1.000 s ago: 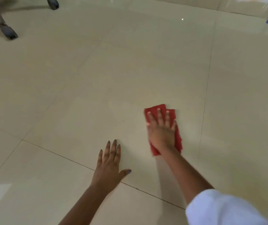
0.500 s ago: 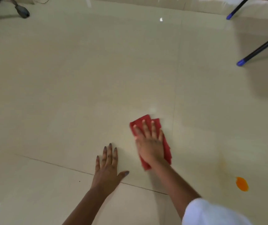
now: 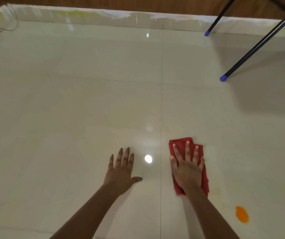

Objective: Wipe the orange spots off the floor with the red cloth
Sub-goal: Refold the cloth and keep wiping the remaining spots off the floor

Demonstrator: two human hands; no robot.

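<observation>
On the pale floor, the right hand presses flat, fingers straight, on the red cloth; the left hand rests spread on the tile. Even palm pressure, dragged nearer and rightward, should catch the orange spot, lying near-right of that hand, apart from the cloth.

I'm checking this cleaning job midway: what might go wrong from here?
The orange spot lies right of and nearer than the cloth, untouched; strokes straight ahead would likely miss it. A faint yellowish haze shows on the floor between them, so the flat right hand may smear colour rather than lift it. The left hand presses on the glossy floor and might slip if it is wet.
</observation>
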